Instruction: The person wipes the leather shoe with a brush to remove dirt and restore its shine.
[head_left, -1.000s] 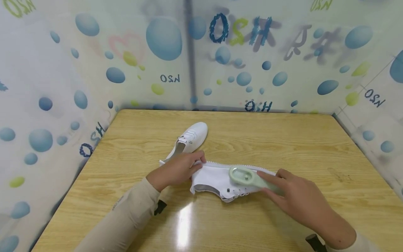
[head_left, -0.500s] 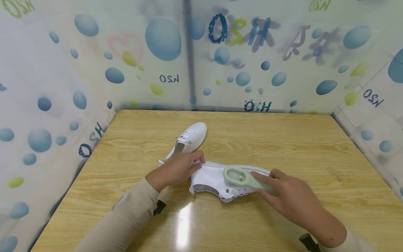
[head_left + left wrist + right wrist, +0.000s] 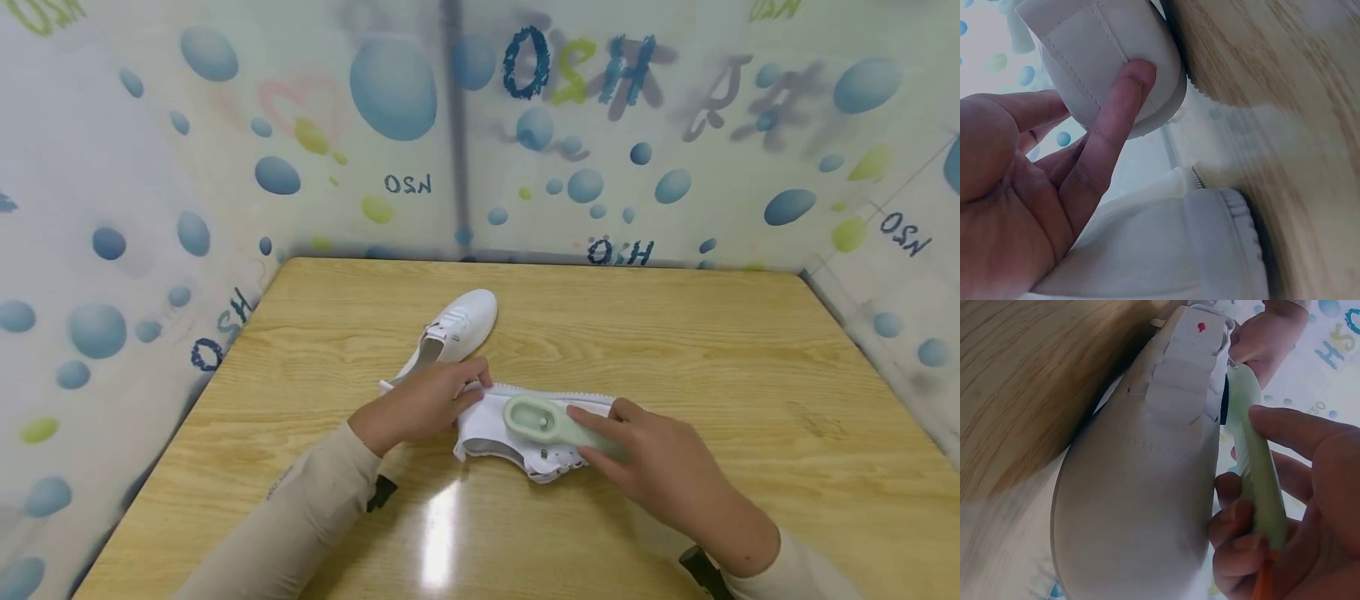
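Note:
A white lace-up shoe (image 3: 491, 421) lies on its side, its opening towards me and its sole edge away from me. At its heel (image 3: 1104, 69), my left hand (image 3: 423, 404) holds it, a fingertip on the back seam in the left wrist view. My right hand (image 3: 660, 462) grips the handle of a pale green brush (image 3: 532, 418). The brush head lies against the shoe's side, and a strip of dark bristles (image 3: 1225, 403) shows in the right wrist view. Much of the toe is behind my right hand in the head view.
A second white shoe (image 3: 468, 321) stands upright behind my left hand, toe pointing away. Both are on a wooden table (image 3: 675, 333). A wall covering with blue and green spots (image 3: 393, 87) rises along the table's back and sides.
My right hand has slid the brush leftward along the shoe's side, from near the laces towards the heel. The left hand and both shoes stay in place.

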A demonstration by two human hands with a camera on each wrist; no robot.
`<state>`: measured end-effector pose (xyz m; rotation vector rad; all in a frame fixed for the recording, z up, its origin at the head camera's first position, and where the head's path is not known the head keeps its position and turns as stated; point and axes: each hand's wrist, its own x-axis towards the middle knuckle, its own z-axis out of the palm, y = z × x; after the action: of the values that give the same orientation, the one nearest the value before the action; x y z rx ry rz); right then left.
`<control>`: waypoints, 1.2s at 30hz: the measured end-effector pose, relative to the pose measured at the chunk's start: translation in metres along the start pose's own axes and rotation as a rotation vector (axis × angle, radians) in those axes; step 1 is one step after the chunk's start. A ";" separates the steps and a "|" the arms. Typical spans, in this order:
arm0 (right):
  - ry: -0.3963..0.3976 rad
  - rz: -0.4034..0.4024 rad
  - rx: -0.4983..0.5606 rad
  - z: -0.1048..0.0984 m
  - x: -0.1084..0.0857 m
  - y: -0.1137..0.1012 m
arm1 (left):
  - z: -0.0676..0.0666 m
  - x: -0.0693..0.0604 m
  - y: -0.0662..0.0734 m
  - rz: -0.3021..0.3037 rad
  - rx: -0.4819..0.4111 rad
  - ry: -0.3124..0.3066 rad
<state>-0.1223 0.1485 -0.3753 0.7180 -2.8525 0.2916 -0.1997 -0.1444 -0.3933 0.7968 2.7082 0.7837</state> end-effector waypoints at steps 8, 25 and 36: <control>-0.022 0.026 -0.016 -0.004 -0.004 0.005 | 0.000 0.001 0.001 0.018 -0.021 -0.004; -0.008 0.127 -0.053 -0.028 -0.035 0.037 | 0.000 0.002 -0.001 -0.009 -0.014 -0.015; 0.047 0.070 0.018 -0.023 -0.031 0.031 | 0.000 0.000 0.000 0.016 -0.005 0.003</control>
<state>-0.1075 0.1944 -0.3645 0.6075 -2.8381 0.3398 -0.2002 -0.1443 -0.3934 0.8185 2.7042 0.7954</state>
